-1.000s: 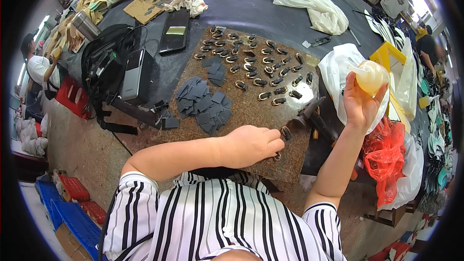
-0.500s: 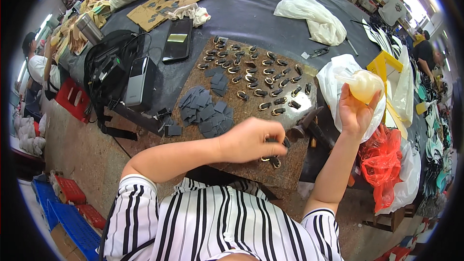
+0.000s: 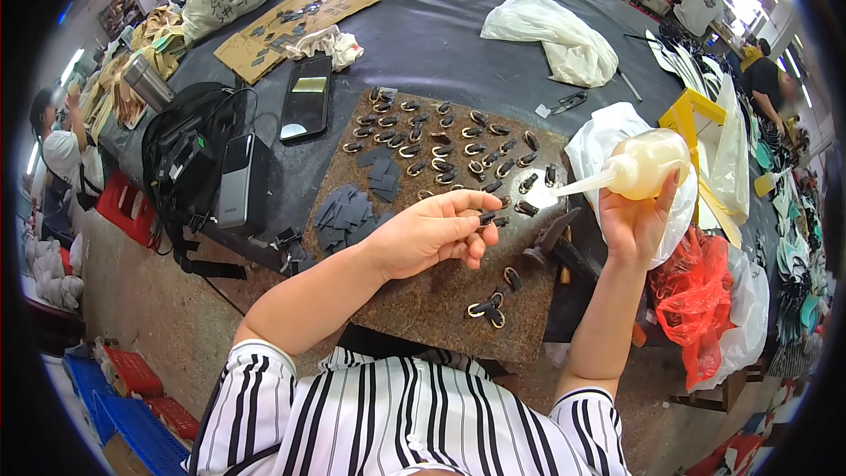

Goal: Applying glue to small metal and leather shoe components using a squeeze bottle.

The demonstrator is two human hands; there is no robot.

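Left hand (image 3: pixel 432 234) pinches a small dark strap piece (image 3: pixel 490 219) between curled fingertips above the brown work board (image 3: pixel 423 300) on the counter (image 3: pixel 458 44). Right hand (image 3: pixel 636 222) grips a translucent squeeze bottle (image 3: pixel 643 165), nozzle aimed left toward the piece. Rows of looped pieces (image 3: pixel 441 145), grey patches (image 3: pixel 345 211) and a hammer (image 3: pixel 553 242) lie on the board close by.
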